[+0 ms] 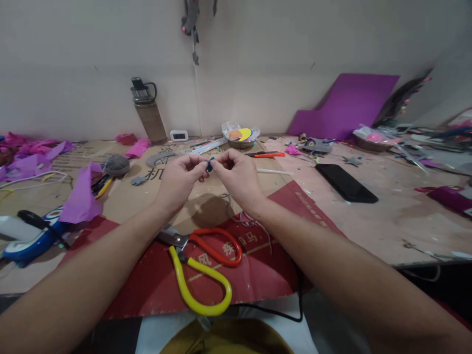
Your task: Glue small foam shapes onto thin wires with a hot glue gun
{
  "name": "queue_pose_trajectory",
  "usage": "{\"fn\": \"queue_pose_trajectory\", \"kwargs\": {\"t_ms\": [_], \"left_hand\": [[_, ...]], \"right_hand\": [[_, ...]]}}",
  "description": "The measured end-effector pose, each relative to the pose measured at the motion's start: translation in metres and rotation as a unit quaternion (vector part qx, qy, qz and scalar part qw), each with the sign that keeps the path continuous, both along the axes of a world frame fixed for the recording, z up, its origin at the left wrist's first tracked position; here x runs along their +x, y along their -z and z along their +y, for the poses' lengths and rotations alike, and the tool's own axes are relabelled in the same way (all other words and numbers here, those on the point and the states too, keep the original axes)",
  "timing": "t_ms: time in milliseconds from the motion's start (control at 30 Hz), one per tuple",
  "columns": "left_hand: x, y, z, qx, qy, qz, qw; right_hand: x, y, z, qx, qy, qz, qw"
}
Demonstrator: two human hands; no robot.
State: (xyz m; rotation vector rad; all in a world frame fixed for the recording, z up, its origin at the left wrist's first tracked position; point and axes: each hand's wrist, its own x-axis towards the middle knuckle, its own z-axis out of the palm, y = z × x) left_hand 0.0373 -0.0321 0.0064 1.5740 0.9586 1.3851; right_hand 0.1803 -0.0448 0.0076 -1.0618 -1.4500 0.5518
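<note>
My left hand (183, 179) and my right hand (238, 174) meet above the middle of the table, fingertips pinched together. Between them is a small dark blue piece (210, 165), mostly covered by the fingers, so its kind cannot be made out. Thin pale string (250, 220) lies below my right hand on the red sheet. Nearer to me rest scissors (181, 241) with one red and one yellow handle, their blades partly behind my left forearm. A grey felt-like scrap (138, 181) lies left of my left hand.
A water bottle (149, 115) and small white clock (179, 135) stand by the wall. A black phone (345, 183) lies at right, with a purple sheet (346, 105) behind. Grey yarn (115, 165), purple crepe paper (83, 196) and a blue tape dispenser (35, 246) are at left.
</note>
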Motion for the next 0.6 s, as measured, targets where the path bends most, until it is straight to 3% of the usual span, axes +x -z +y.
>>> {"fn": "queue_pose_trajectory", "kwargs": {"t_ms": [433,600], "left_hand": [[0.0002,-0.0003,0.0027,-0.030,0.049,-0.040,0.998],[0.0022,-0.0010,0.0004,-0.029,0.030,-0.053,0.998]], "right_hand": [[0.0054,0.0008,0.0009,0.008,-0.007,-0.023,1.000],[0.0035,0.0020,0.0018,0.003,0.002,-0.022,1.000]]}}
